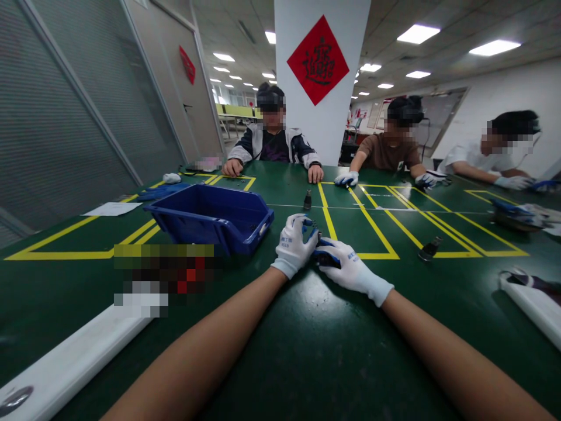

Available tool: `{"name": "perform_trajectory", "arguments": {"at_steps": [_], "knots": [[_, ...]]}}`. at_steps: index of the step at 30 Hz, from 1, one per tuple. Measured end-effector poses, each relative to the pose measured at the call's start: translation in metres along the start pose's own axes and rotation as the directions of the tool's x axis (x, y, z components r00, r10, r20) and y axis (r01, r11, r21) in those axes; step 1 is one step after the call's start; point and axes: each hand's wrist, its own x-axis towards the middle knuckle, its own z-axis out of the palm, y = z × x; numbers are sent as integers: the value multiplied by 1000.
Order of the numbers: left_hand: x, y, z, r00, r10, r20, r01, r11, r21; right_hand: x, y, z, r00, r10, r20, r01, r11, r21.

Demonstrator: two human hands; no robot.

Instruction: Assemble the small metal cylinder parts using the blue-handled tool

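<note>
Red poster (319, 61) at twelve o'clock — black Chinese characters; blue glove print (353, 256) unreadable. On the worktop (324, 356), the left hand (293, 241) pinches a small part (314, 224); at its four o'clock, the right hand (348, 268) curls round a dark object (326, 259).

Counted on green table (272, 356): two own gloved hands, left hand (295, 242) and right hand (350, 266), plus one dark object (326, 259) at the right one. One blue bin (193, 225) toward left edge, contents too dim to count. Two dark conical pieces (307, 200), one toward far edge, one toward right edge. Two long white bars (74, 354), near left corner and right edge. One white sheet (111, 209) by left edge. Three co-workers (274, 147) along far edge, three black headsets (270, 98). Two large red diamonds (318, 58), on column and door.
</note>
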Motion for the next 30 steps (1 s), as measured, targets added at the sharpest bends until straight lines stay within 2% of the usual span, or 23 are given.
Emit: {"name": "perform_trajectory", "arguments": {"at_steps": [4, 7, 13, 19, 30], "knots": [[-19, 12, -22, 1000, 1, -13, -2, 997, -81, -10, -19, 0, 997, -64, 39, 64, 998, 8], [-25, 16, -31, 1000, -16, -23, 14, 994, -105, -11, -24, 1, 994, -105, 44, 104, 994, 18], [-22, 14, -22, 999, -46, 14, 47, 988, -145, -10, -23, 1, 994, -99, 53, 100, 995, -7], [-21, 15, -23, 998, 8, 60, 3, 983, -183, -9, -20, 2, 993, -111, 49, 111, 994, -10], [-22, 13, -23, 999, -37, 10, 38, 981, -189, -7, -20, 3, 993, -110, 44, 112, 993, -39]]}}
